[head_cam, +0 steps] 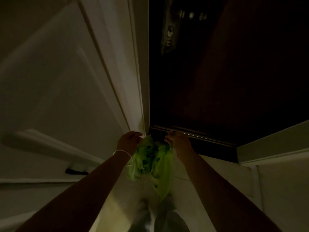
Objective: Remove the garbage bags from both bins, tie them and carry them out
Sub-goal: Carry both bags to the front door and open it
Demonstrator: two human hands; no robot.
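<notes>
A light green garbage bag [150, 164] hangs in front of me in dim light, above a pale floor. My left hand [129, 141], with a thin bracelet on its wrist, grips the bag's top at the left. My right hand [178, 142] grips the top at the right. Both arms reach forward and down from the bottom corners of the view. The bag's lower end dangles near my feet [157, 218], which are blurred. Only one bag can be made out.
A dark door [225, 72] with a metal handle and lock plate [170, 27] stands straight ahead. A white panelled door or wall [58, 81] fills the left. A white skirting and wall [275, 148] run along the right. A small black object [76, 171] lies at the left.
</notes>
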